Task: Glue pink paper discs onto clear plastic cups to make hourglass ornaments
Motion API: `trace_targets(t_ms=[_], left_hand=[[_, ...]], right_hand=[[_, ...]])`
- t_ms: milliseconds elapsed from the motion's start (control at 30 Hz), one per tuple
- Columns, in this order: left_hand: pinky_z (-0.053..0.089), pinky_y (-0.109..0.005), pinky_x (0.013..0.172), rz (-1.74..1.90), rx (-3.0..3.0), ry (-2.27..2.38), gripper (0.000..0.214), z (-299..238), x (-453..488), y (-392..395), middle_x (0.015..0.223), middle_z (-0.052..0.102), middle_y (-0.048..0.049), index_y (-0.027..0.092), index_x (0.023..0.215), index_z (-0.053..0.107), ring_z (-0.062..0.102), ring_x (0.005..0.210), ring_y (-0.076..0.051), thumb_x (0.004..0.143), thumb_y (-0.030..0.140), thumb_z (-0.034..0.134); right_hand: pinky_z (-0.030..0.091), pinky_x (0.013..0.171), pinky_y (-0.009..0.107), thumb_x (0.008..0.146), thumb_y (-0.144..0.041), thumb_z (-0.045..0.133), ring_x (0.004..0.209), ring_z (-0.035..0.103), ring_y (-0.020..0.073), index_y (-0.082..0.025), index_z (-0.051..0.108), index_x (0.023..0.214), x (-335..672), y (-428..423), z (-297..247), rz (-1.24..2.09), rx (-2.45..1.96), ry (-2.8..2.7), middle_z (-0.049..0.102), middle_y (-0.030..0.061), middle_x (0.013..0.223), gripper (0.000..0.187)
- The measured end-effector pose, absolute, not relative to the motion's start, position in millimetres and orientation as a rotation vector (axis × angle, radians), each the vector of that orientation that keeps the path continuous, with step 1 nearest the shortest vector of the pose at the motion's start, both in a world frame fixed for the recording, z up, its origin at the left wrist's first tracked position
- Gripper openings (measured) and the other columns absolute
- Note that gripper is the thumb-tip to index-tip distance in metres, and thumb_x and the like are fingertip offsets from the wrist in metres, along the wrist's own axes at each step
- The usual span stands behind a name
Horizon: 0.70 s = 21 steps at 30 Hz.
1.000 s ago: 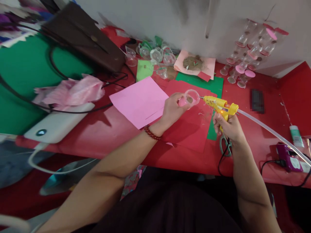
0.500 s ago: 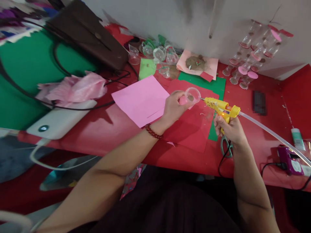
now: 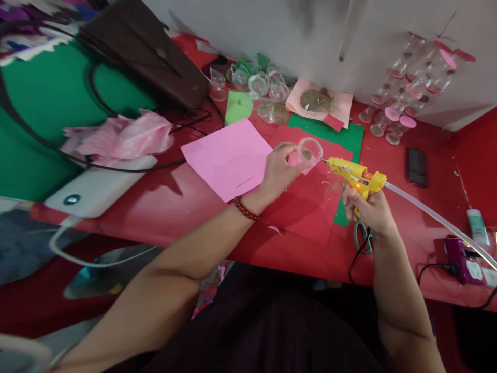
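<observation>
My left hand [image 3: 281, 165] holds a plastic cup [image 3: 315, 147] just left of the glue gun [image 3: 347, 170] in my right hand [image 3: 370, 210]. Far left sits a handbag [image 3: 149, 57], with a power bank [image 3: 95, 194] nearer me; scissors [image 3: 359, 235] lie near, on the right.

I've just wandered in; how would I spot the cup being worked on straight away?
Find the red table, then the red paper lying on it. Above that, the left hand holds a clear, pink-tinged cup, its rim near the tip of the yellow glue gun. Unlike the cups clustered by the wall, this one is in a hand.
</observation>
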<state>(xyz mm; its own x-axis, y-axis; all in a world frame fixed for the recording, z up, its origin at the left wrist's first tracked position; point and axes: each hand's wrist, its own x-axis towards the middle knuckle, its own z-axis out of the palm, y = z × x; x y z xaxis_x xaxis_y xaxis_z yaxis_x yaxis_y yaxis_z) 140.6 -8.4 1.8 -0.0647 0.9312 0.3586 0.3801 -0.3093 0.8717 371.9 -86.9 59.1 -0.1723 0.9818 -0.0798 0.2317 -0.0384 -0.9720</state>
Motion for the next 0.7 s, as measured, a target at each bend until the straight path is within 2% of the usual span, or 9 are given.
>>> trace_targets(t_ms=[200,500,700], left_hand=[[0.059,-0.036,0.093,1.369,1.679,1.436,0.02,0.3,140.7,-5.8,0.113,0.08,-0.0048,0.027,0.095,0.078,0.073,0.103,-0.021,0.078,0.034,0.087],[0.058,-0.037,0.102,1.387,1.678,1.414,0.015,2.3,143.2,-6.6,0.11,0.08,-0.0029,0.027,0.09,0.077,0.073,0.106,-0.021,0.078,0.026,0.086],[0.059,-0.037,0.101,1.368,1.697,1.419,0.02,1.5,141.6,-6.8,0.114,0.079,-0.0043,0.026,0.095,0.077,0.073,0.108,-0.022,0.078,0.031,0.087]], right_hand=[[0.038,0.035,0.023,0.082,-0.076,0.076,0.033,0.047,0.0084,-0.024,0.057,0.07,371.3,-87.7,59.7,1.275,-1.336,-1.51,0.055,-0.0056,0.045,0.056],[0.038,0.036,0.023,0.082,-0.074,0.076,0.033,0.048,0.009,-0.023,0.057,0.067,371.6,-90.5,57.4,1.27,-1.385,-1.525,0.056,-0.0035,0.042,0.056],[0.039,0.035,0.023,0.082,-0.076,0.075,0.034,0.048,0.0093,-0.024,0.057,0.068,369.9,-91.4,58.0,1.271,-1.371,-1.542,0.056,-0.0032,0.044,0.057]])
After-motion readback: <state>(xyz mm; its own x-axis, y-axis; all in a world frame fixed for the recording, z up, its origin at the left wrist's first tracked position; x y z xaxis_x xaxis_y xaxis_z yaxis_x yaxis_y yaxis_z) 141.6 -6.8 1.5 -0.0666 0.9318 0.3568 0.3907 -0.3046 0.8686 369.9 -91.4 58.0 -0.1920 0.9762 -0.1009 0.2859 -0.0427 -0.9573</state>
